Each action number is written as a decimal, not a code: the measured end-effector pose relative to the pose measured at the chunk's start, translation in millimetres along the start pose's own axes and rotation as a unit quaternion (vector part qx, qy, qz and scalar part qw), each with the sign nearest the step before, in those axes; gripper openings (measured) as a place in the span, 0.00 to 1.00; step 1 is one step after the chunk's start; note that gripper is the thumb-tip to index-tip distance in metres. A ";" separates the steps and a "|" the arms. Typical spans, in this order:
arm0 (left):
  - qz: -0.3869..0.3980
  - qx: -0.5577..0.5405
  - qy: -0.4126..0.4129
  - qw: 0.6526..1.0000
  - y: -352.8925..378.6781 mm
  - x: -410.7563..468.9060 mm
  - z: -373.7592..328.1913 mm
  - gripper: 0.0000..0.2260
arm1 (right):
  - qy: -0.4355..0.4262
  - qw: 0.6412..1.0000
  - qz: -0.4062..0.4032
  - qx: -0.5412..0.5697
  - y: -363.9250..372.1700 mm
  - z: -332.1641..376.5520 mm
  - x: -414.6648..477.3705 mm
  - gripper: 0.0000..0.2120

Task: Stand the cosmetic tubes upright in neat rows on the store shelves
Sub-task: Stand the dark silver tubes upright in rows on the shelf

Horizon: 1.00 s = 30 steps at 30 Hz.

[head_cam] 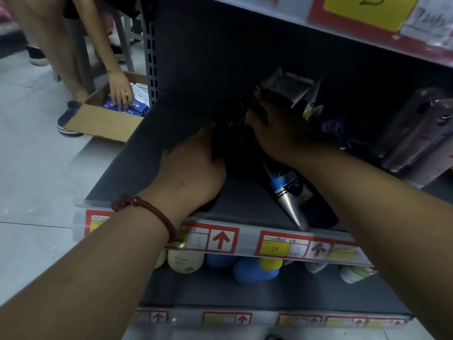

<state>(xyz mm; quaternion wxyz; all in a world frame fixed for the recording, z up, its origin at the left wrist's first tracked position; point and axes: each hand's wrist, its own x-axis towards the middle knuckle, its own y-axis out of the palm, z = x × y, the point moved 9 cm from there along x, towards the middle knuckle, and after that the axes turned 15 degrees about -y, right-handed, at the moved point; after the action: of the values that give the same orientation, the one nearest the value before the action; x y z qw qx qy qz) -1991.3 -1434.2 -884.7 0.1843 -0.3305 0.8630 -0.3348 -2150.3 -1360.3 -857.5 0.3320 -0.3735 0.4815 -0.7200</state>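
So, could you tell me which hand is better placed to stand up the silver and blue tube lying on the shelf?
Probably the right hand: the silver and blue tube lies just under its forearm; the left hand would cross beneath that arm.

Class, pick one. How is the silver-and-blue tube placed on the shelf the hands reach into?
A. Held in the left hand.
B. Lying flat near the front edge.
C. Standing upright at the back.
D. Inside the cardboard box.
B: the silver-and-blue tube lies flat on the shelf near its front edge, while the left hand and right hand hold dark tubes further back.
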 end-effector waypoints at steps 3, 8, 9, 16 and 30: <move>0.003 -0.001 -0.002 1.000 0.6 -0.4 -1.9 0.27 | -0.006 0.999 -0.023 -0.035 -8.4 -0.2 7.9 0.26; 0.014 -0.053 0.008 0.998 -5.7 10.8 -6.9 0.22 | 0.001 0.999 0.000 -0.035 -1.9 8.0 27.5 0.32; 0.009 -0.056 0.008 0.998 -8.6 15.3 -7.8 0.22 | 0.016 0.999 0.009 -0.027 -0.2 6.7 31.1 0.32; 0.001 -0.105 0.010 0.994 -9.6 43.9 -14.9 0.22 | 0.073 0.997 -0.020 -0.035 -7.5 -9.2 44.6 0.34; -0.039 -0.138 -0.016 0.989 -0.3 87.4 -0.8 0.15 | -0.040 0.977 -0.201 0.060 -36.5 16.9 63.6 0.27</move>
<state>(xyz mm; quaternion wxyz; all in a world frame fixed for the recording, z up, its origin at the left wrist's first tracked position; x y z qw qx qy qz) -2054.0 -1494.6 -892.4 0.1374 -0.3920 0.8841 -0.2139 -2172.0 -1409.6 -804.9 0.2218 -0.4703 0.3388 -0.7841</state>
